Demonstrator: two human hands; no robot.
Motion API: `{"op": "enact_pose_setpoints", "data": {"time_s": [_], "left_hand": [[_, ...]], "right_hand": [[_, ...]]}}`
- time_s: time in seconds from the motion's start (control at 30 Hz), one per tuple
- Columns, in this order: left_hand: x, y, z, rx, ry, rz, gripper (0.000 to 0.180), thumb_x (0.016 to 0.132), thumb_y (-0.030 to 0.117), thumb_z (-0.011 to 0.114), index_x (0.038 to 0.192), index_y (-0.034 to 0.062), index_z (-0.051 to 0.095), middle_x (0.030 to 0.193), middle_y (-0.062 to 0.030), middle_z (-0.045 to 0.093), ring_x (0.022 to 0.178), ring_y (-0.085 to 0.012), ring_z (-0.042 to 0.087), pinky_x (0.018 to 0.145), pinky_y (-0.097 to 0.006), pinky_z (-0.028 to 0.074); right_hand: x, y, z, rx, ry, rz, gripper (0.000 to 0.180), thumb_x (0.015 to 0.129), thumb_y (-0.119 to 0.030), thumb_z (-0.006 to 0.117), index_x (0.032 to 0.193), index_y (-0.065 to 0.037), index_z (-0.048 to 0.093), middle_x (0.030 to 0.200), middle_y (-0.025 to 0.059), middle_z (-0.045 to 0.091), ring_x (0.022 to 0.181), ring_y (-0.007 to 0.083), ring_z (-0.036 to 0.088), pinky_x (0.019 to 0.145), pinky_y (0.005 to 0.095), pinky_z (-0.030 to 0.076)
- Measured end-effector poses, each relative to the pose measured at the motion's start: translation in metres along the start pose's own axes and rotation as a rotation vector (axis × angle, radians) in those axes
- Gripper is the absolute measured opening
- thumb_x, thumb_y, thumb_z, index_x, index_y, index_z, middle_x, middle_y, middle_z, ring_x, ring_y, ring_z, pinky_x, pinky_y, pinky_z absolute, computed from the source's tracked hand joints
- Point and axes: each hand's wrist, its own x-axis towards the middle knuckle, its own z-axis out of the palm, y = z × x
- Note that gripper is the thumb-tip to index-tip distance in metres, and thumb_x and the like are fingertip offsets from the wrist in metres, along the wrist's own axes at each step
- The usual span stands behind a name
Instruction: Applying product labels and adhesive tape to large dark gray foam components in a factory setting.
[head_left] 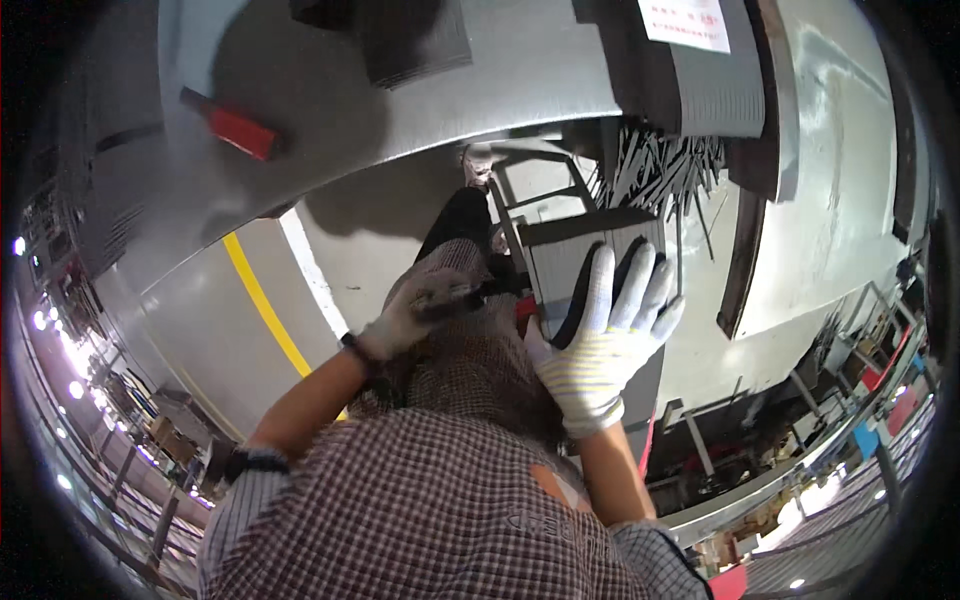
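At the bottom of the frame we see our checked shirt and both bare forearms rising toward the centre. Our right hand (600, 335), in a white knitted glove with dark palm coating, lies flat with its fingers spread on the stack of thin grey ribbed sheets (570, 262) just right of centre. Our left hand (415, 315), gloved alike, sits left of centre, fingers curled tight around a slim black tool (465, 303) whose tip points right at the stack's near left edge, beside a small red part (525, 307). Above the stack, loose grey strips (660, 165) lie scattered. Further up, a wide grey table (520, 80) spans the top, bearing a red-tipped tool (235, 128) at upper left and a taller grey sheet pile (710, 85) at upper right.
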Motion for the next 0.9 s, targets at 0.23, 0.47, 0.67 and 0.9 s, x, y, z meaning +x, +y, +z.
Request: {"op": "enact_pose_setpoints", "data": {"time_s": [0.23,0.47,0.67,0.9], "left_hand": [[0.024,0.156,0.039,0.883,-0.152,0.318,0.033,0.088,0.003,0.056,0.121,0.0043,0.056,0.108,-0.0174,0.064,0.095,-0.0325,0.066,0.084,-0.040,0.053],[0.163,0.111,0.068,0.630,-0.198,0.291,0.033,0.096,0.035,0.059,0.117,0.0096,0.061,0.104,-0.0159,0.066,0.098,-0.0372,0.063,0.084,-0.043,0.050],[0.145,0.148,0.079,0.665,-0.238,0.288,0.038,0.094,0.038,0.060,0.110,0.0041,0.060,0.096,-0.0206,0.063,0.093,-0.0392,0.061,0.082,-0.045,0.049],[0.101,0.164,0.077,0.895,0.272,0.450,0.048,0.080,0.032,0.075,0.118,0.0071,0.058,0.104,-0.0141,0.062,0.099,-0.0300,0.061,0.089,-0.038,0.047]], "right_hand": [[-0.005,0.017,-0.039,0.650,0.289,-0.328,0.091,0.073,-0.059,0.072,0.141,-0.004,0.044,0.140,0.0238,0.045,0.133,0.0425,0.039,0.109,0.0609,0.025],[0.035,0.011,-0.102,0.373,-0.303,-0.771,0.027,0.084,-0.022,0.067,0.109,-0.012,0.066,0.069,0.0045,0.059,0.067,0.0243,0.062,0.066,0.0418,0.049],[0.086,0.143,-0.028,0.604,-0.334,-0.384,0.004,0.079,-0.005,0.070,0.082,-0.007,0.068,0.072,0.0111,0.066,0.065,0.0269,0.065,0.058,0.0339,0.050],[0.029,0.188,0.042,0.540,-0.034,0.051,0.025,0.093,-0.025,0.063,0.102,-0.002,0.067,0.084,0.0188,0.069,0.075,0.0341,0.066,0.068,0.0396,0.052]]}}
